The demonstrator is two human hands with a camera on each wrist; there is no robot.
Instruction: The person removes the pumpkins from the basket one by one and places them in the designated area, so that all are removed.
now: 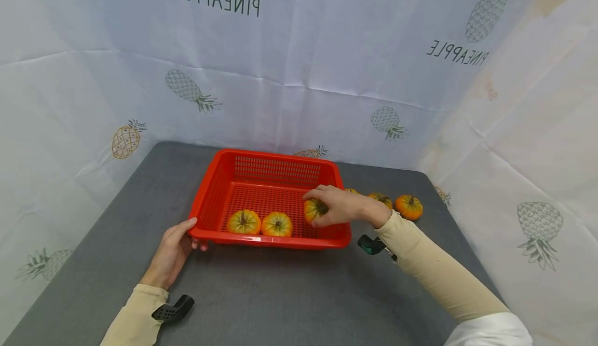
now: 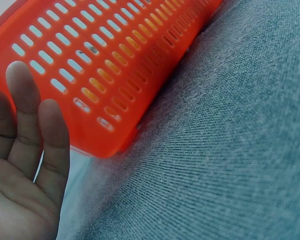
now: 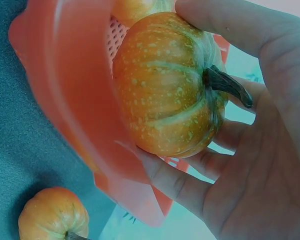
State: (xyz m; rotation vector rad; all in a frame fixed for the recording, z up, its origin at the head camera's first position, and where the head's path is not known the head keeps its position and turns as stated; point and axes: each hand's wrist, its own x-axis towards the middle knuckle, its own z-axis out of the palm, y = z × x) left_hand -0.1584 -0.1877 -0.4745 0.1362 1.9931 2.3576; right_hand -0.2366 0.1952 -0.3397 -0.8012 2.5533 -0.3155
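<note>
- Gripping a small orange pumpkin (image 1: 314, 212) with the right hand (image 1: 341, 205), right of centre in the head view, with thumb and fingers curled round the sides.
- In the right wrist view, holding this pumpkin near upper centre, just beside the basket wall, with the dark stem turned toward the palm.
- Inside the right part of the red basket (image 1: 308, 243) in the head view; cannot tell whether touching the basket floor.
- Pinching the basket's lower left corner with the left grip, left hand (image 1: 172, 257), with thumb over the rim and fingers below.
- In the left wrist view, reaching up beside the slotted outer wall with the visible fingers, at left.
- Lying side by side along the basket's lower edge: two pumpkins (image 1: 260, 223), with stems up.
- Set in a row on the grey surface (image 1: 280, 294), right of the basket: three more pumpkins (image 1: 408, 207), partly hidden behind the right hand and wrist at the row's left end.
- Hanging behind, across the upper frame: white cloth (image 1: 327, 50) with printed pineapples and mirrored lettering.
</note>
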